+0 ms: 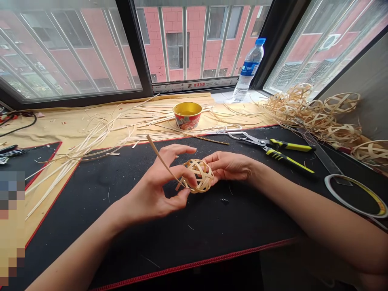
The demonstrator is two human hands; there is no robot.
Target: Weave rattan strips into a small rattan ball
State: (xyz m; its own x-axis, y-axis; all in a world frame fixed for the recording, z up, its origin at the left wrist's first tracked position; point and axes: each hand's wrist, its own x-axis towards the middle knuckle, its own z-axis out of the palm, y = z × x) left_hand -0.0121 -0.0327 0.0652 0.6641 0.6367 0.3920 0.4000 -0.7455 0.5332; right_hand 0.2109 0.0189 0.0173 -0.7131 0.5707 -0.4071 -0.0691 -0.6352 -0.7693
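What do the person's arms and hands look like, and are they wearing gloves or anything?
No gloves! The slim-fingered left hand and right hand are both bare. No sleeve covers the visible smooth, tapering left forearm or right forearm. No watch or bracelet shows at either wrist. I can't see any rings, but some fingers are partly hidden.

You are at a small handicraft workspace beside barred windows [184, 48], a pink building [197, 44] outside. Loose pale strips [65, 171], yellow-handled cutters [263, 142], a heap of woven balls [321, 121] and the openwork ball [203, 177] you hold over a black mat [230, 226] show this.
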